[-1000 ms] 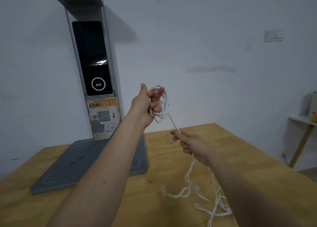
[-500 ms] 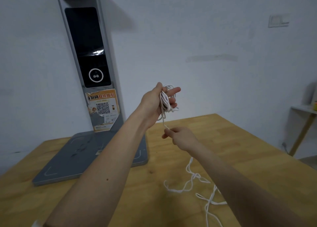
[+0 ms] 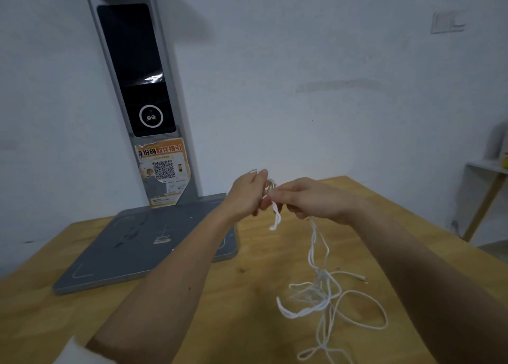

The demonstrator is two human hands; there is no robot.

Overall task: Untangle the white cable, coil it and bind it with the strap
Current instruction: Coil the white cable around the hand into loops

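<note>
The wooden table fills the lower half of the room, with a grey stand on it at about ten o'clock from the hands. The white cable is mostly a loose tangle on the table at five o'clock from the hands, and one strand climbs from it to them, so its long axis runs up and away. The right hand is nearer that strand and pinches it; the left hand grips the small coil, most of it hidden. Half a second ago the hands were apart, the left raised high with the coil; now they have dropped and come together, touching. I see no strap.
</note>
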